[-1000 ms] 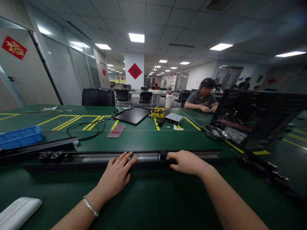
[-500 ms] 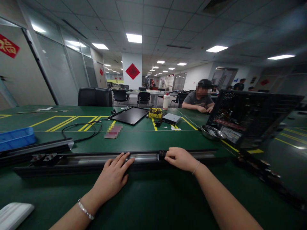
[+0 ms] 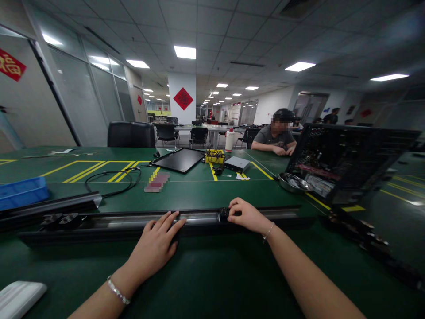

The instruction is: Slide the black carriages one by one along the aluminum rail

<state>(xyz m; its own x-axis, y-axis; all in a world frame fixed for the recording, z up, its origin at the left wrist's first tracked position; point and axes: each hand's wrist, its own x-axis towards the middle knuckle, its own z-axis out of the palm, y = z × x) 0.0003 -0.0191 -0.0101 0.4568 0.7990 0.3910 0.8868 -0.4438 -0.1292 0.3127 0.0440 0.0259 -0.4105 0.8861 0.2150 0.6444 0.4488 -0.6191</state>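
Note:
A long black linear rail [image 3: 133, 220] with a bright steel rod lies across the green bench in front of me. My left hand [image 3: 154, 241] rests on it, fingers spread over the rod. A small black slider block [image 3: 225, 214] sits on the rod, and my right hand [image 3: 248, 217] has its fingertips curled over it. Both wrists wear thin bracelets. The rail's far left end carries several small black fittings [image 3: 59, 219].
Beyond the rail lie a black cable [image 3: 113, 184], a dark flat panel [image 3: 177, 160], a yellow wired box [image 3: 214, 156] and a silver box [image 3: 237, 164]. A blue crate [image 3: 23, 193] stands left, an open computer case [image 3: 345, 161] right. A seated co-worker [image 3: 277, 135] faces me.
My right hand has slid up and curled further over the black block. The whole view has shifted slightly, with the bench sitting a little lower and the objects moving left.

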